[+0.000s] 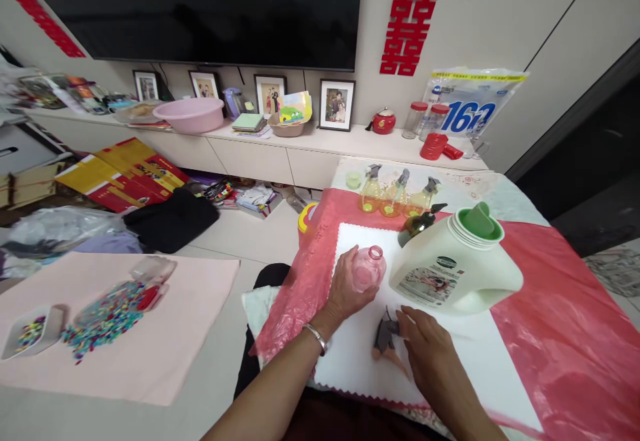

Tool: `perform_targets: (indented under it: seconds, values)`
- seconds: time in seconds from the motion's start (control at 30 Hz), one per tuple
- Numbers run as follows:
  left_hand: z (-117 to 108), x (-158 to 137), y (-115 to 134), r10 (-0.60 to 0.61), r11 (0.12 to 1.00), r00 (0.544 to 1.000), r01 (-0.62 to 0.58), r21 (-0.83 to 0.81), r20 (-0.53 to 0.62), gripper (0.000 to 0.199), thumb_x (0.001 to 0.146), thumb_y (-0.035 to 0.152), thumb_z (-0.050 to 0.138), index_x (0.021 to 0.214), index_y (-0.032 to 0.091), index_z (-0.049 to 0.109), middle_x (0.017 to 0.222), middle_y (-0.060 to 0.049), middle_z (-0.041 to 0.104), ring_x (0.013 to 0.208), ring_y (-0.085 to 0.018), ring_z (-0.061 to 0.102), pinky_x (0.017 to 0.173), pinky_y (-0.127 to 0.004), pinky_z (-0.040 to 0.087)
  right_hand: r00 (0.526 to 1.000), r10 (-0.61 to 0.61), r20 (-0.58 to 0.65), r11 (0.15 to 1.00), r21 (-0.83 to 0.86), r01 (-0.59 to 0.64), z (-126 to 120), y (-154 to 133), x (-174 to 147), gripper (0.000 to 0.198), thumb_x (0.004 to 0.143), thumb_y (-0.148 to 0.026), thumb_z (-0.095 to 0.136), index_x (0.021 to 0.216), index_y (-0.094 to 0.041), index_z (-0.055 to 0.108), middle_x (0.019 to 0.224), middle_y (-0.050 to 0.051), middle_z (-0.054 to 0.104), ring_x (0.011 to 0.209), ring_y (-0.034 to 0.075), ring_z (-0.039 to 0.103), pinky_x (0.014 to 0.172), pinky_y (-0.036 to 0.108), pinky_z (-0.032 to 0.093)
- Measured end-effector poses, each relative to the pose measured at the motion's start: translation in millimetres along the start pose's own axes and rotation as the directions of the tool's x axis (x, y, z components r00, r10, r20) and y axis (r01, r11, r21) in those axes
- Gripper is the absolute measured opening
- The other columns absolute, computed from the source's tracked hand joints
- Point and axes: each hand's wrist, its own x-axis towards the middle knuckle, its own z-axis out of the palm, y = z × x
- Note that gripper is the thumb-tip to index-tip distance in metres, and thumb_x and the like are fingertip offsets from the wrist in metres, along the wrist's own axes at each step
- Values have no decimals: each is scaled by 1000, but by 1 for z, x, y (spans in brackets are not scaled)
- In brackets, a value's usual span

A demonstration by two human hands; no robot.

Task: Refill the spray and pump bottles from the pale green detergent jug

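Observation:
My left hand (349, 286) is wrapped round a clear pink bottle (369, 269), its open neck tilted upward. Lower down, my right hand (429, 342) has its fingertips closed at the edge of a grey trigger spray head (386, 336), low over a white scalloped mat (350, 361). The fingers partly cover the spray head. Just beyond both hands stands a large pale jug (453, 261) with a green cap (481, 222) in its mouth. Beside the jug is a dark pump bottle (420, 222), partly hidden.
Several spray bottles (395, 198) with yellow liquid stand at the table's back, near a small green lid (353, 180). Red plastic sheeting (575, 308) covers the table. At left, a pink sheet (195, 321) carries spilled colourful beads (107, 318) and a white container (37, 334).

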Motion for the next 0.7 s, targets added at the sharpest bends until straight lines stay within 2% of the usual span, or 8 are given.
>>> perform_targets:
  seconds: [0.13,0.27,0.4,0.47,0.5,0.57,0.63,0.7]
  values:
    - [0,1,-1,6,1000,1000,-6,-21,11,94,67,39,78,146,13,34,141,-22,52,134,-37,53,115,-55,43,998,35,43,999,-33,-34,21,-10,9,35,94,-23,57,128,-14,55,121,16,62,107,30,61,86,45,52]
    - [-1,1,1,-37,998,999,39,-44,32,101,62,41,83,147,16,34,146,-21,49,139,-38,49,117,-56,41,996,58,61,997,47,-60,20,-12,13,26,91,-24,59,116,-15,60,107,14,64,96,28,63,76,41,56]
    - [-1,0,4,-103,992,994,106,-72,34,98,63,38,83,146,17,36,144,-19,53,136,-37,53,116,-56,43,999,37,40,981,188,-44,-10,-7,25,29,95,-14,42,118,-17,60,106,11,65,93,20,66,75,29,59]
    - [-1,-1,6,-107,991,994,108,-79,19,97,62,35,82,145,18,37,142,-18,55,134,-37,54,116,-56,44,995,86,44,949,300,-95,-36,-8,33,26,100,-21,45,122,-21,59,110,8,66,95,16,67,76,24,59]
    - [-1,-1,6,-100,992,995,100,-80,11,97,61,34,82,145,17,37,141,-18,56,134,-37,55,116,-56,45,985,160,61,893,416,-170,-50,-10,37,25,101,-26,49,124,-24,59,114,7,66,99,16,67,79,23,59]
    - [-1,-1,7,-77,994,997,76,-81,-1,97,60,36,83,144,17,38,139,-18,57,132,-37,56,115,-56,46,949,317,3,720,651,-243,-72,-15,42,27,98,-34,58,124,-27,63,121,6,65,109,20,66,86,26,59]
    - [-1,-1,8,-58,995,998,58,-77,2,96,59,37,83,143,18,39,138,-17,58,130,-38,58,113,-57,47,880,475,-23,523,811,-261,-85,-18,46,33,92,-39,68,122,-27,68,120,8,66,104,26,68,80,31,60]
    - [-2,-1,8,-45,996,999,46,-73,19,95,60,37,82,143,19,39,138,-16,59,129,-38,59,112,-58,48,811,584,-35,423,866,-267,-89,-20,51,40,87,-42,72,124,-26,69,115,11,68,92,28,69,69,35,60]
